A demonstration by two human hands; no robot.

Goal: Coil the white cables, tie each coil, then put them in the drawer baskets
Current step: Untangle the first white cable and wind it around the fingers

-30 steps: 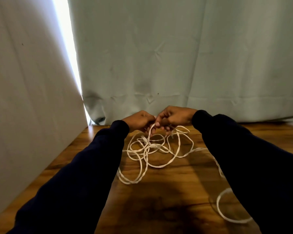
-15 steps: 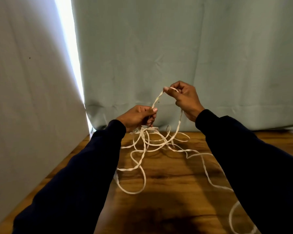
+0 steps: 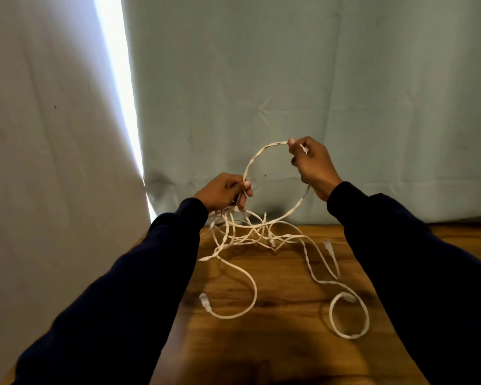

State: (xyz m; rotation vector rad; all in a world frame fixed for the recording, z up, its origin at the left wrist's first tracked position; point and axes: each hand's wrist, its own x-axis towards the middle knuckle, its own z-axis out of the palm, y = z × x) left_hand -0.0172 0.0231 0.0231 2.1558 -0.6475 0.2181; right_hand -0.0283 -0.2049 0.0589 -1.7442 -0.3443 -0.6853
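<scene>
white cables [image 3: 257, 236] tangled on wooden table [image 3: 283, 354]; left hand [image 3: 224, 191] and right hand [image 3: 311, 165] pinch raised loop, tangle hanging below left grip.

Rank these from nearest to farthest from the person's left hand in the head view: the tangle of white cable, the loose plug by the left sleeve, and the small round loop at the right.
From the left hand:
1. Tangle of white cable, hanging just below the hand.
2. Loose plug, lower on the wooden table, beside the left sleeve.
3. Small round loop, far right, near the right sleeve.
</scene>
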